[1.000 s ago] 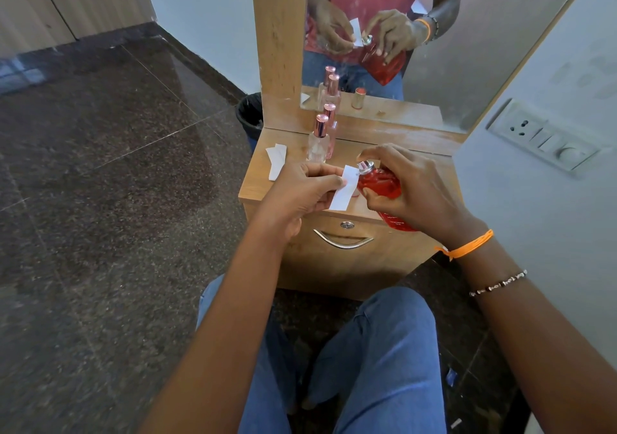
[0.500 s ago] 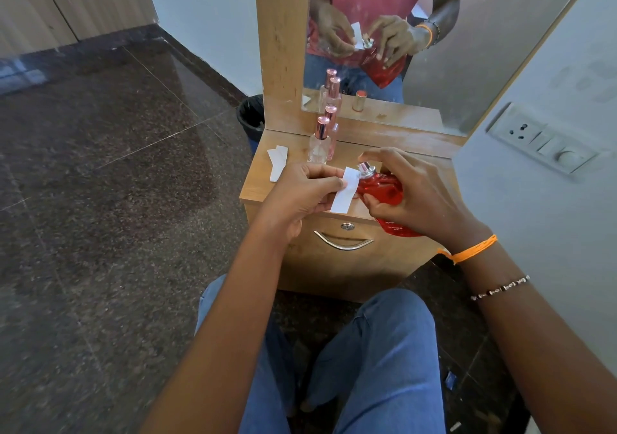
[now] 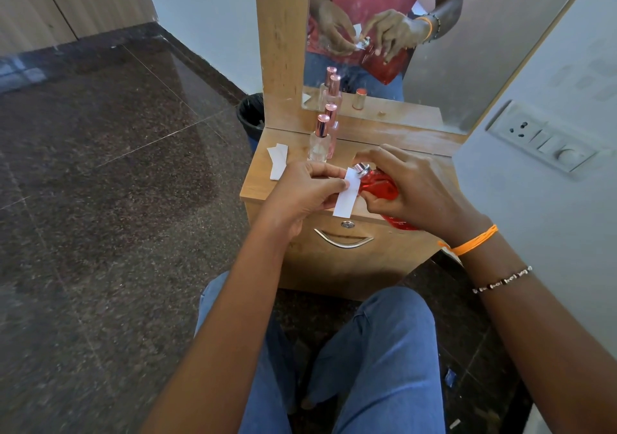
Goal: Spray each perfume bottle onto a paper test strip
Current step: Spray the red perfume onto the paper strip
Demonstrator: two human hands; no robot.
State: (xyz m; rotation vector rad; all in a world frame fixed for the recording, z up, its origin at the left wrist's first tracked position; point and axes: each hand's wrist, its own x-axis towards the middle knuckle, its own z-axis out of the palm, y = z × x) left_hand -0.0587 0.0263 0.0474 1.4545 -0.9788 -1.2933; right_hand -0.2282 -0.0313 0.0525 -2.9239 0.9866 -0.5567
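Head view. The left hand [image 3: 305, 188] pinches a white paper test strip [image 3: 347, 197] between thumb and curled fingers [image 3: 329, 169], holding it above the front edge of the wooden surface [image 3: 258, 183]. The right hand [image 3: 412, 188] grips a red perfume bottle [image 3: 380, 186], tilted so that its silver spray head [image 3: 361, 168] lies just beside the strip's upper end — whether the two touch cannot be told. A forefinger arches over the spray head. Near the surface's rear edge stand two clear bottles with pink caps [image 3: 320, 139], one behind the other; spare paper strips [image 3: 277, 161] lie toward the rear left corner. The mirror [image 3: 484, 49] behind repeats the hands.
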